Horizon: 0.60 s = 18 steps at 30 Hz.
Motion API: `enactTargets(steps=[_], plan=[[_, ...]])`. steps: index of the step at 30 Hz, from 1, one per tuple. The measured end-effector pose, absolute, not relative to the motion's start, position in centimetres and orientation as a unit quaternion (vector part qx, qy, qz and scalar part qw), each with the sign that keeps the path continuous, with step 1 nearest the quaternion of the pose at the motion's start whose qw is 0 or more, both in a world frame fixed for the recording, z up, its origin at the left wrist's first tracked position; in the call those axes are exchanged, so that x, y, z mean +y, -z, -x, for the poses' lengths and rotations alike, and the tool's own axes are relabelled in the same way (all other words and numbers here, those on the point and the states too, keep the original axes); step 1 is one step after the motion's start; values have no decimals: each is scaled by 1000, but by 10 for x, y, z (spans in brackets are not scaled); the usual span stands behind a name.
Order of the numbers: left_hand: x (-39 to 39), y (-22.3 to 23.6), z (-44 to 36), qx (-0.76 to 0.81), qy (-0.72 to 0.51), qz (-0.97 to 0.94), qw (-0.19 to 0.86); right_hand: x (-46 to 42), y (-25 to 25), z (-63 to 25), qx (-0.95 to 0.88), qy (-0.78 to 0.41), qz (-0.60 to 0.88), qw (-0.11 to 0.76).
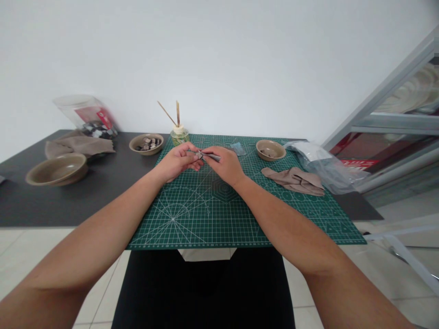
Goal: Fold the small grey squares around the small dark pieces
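Over the green cutting mat (192, 214), both hands meet near the middle. My left hand (180, 162) is closed in a pinch around a small greyish piece (199, 156), too small to make out exactly. My right hand (227, 164) grips a thin grey strip (213, 157), with its tip against the small piece. Fingers hide much of both items. Left of the hands, a brown bowl (134, 149) holds several small dark and pale pieces (149, 143). A similar bowl (270, 156) stands to the right, with something dark and small inside.
A larger bowl (61, 176) and a brown cloth (80, 145) lie left on the dark table (103, 201), before a clear container (91, 114). A reed diffuser (179, 133) stands behind my hands. Rightward are a blue packet (238, 148), another cloth (295, 180) and a plastic bag (325, 169).
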State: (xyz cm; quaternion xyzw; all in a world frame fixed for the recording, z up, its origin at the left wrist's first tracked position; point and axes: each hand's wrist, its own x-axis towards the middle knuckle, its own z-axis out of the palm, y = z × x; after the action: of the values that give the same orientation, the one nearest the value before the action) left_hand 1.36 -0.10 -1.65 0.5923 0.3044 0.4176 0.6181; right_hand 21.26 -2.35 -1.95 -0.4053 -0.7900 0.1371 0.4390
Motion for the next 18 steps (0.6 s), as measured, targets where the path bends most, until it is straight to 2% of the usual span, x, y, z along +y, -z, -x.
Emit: enactTargets(steps=[12, 18], plan=[[0, 16, -12, 314, -433, -571, 622, -24, 20, -216, -776, -138, 423, 447], [1, 18, -10, 313, -391, -608, 616, -25, 19, -215, -786, -141, 418, 433]])
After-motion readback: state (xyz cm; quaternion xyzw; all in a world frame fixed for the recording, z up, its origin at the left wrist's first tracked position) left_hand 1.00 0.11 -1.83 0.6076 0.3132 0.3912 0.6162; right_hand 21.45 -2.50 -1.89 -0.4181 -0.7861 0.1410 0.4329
